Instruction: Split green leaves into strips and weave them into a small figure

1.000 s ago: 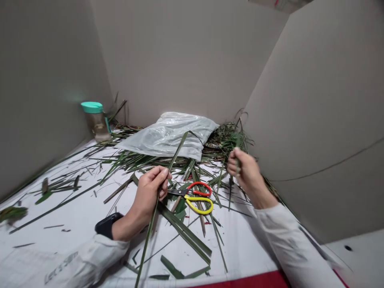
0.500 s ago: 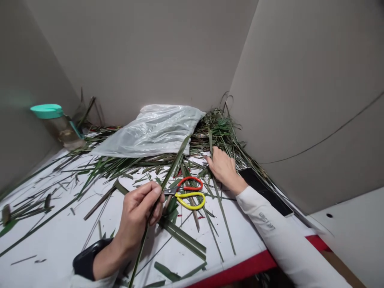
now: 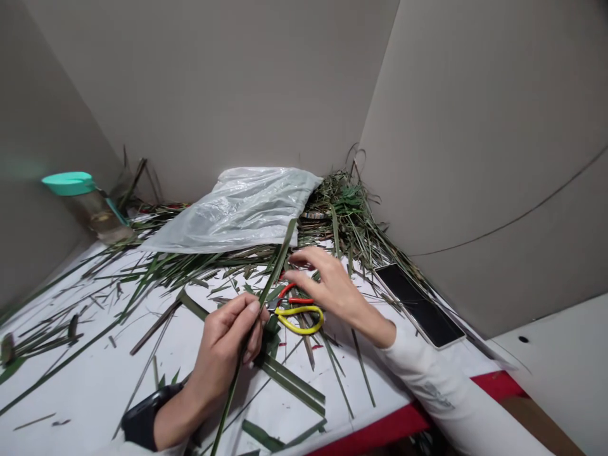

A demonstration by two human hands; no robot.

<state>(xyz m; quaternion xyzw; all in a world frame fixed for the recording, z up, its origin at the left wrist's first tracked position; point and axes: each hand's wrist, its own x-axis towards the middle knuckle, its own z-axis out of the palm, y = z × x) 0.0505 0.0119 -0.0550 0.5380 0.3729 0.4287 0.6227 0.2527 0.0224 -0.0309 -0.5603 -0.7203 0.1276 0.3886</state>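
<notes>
My left hand [image 3: 231, 342] pinches a long green leaf strip [image 3: 274, 268] that runs from the near table edge up toward the plastic bag. My right hand [image 3: 327, 284] hovers with fingers spread just above the scissors [image 3: 298, 311], which have one red and one yellow handle loop and lie on the white table [image 3: 118, 354]. The right hand holds nothing. Cut green strips lie all around both hands.
A clear plastic bag [image 3: 237, 212] lies over a heap of leaves at the back. A jar with a teal lid [image 3: 83, 199] stands at the far left. A dark phone [image 3: 418, 304] lies at the right by the cardboard wall. A red edge borders the table front.
My right hand let go of the strip it held up, dipped to the leaf pile at the right, then moved left over the scissors. The left hand kept its strip.
</notes>
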